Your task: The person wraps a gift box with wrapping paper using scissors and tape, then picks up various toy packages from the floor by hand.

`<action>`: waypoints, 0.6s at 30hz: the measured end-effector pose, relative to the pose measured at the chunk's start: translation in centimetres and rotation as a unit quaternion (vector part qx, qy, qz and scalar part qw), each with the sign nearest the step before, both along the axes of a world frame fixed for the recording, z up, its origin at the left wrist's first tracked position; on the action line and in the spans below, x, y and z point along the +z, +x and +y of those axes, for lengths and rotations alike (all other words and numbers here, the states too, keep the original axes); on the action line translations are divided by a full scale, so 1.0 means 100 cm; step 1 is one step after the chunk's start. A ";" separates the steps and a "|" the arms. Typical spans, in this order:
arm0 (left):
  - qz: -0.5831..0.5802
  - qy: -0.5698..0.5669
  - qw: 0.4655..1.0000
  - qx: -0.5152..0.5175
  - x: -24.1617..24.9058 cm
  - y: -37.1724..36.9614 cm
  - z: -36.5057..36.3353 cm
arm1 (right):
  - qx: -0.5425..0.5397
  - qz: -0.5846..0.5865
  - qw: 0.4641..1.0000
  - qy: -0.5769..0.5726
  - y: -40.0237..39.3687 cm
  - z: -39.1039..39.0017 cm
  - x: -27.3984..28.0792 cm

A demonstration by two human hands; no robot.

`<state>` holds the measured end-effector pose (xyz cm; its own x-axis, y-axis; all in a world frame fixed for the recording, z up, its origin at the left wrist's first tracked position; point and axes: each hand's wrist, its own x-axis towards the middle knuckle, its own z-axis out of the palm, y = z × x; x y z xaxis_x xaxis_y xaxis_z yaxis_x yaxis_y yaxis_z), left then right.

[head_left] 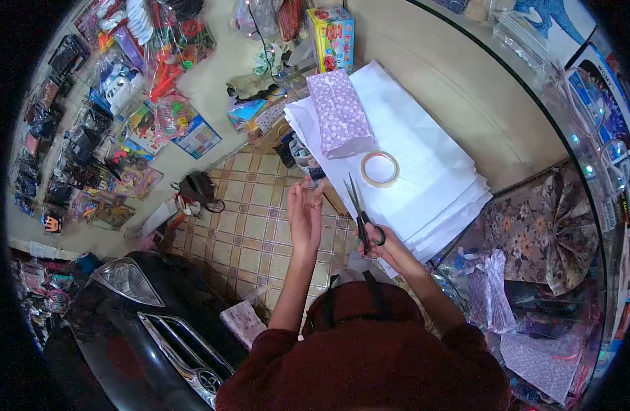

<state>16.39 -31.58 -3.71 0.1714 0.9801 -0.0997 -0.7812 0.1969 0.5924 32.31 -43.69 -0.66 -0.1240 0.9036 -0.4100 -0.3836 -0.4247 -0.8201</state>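
My right hand [392, 251] grips a pair of scissors [359, 218] by its black and green handles. The blades point away from me and stand slightly apart, over the edge of a stack of white paper sheets [425, 164]. To the left, my left hand [305, 218] is raised above the floor with its fingers stretched and apart; whether a small clear scrap sits at the fingertips I cannot make out. A roll of tape [396, 170] lies flat on the paper, just beyond the scissors. Touching its far side is a parcel wrapped in lilac flowered paper [341, 113].
A colourful box [332, 40] stands at the back of the counter. Bagged toys [171, 55] hang on the left wall. A black toy car [137, 329] fills the lower left. Folded patterned wraps [490, 294] lie under the glass edge at right. Tiled floor [250, 205] shows between.
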 end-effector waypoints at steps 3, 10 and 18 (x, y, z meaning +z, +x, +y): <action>-0.009 -0.002 1.000 -0.007 0.004 0.004 0.008 | 0.014 -0.015 1.000 -0.020 0.003 0.002 -0.013; -0.033 0.004 0.999 -0.023 0.004 0.013 0.024 | -0.006 -0.053 0.998 0.023 0.003 0.004 -0.020; -0.112 -0.022 0.992 -0.047 -0.005 0.019 0.039 | -0.009 -0.081 0.994 0.068 0.005 0.006 -0.024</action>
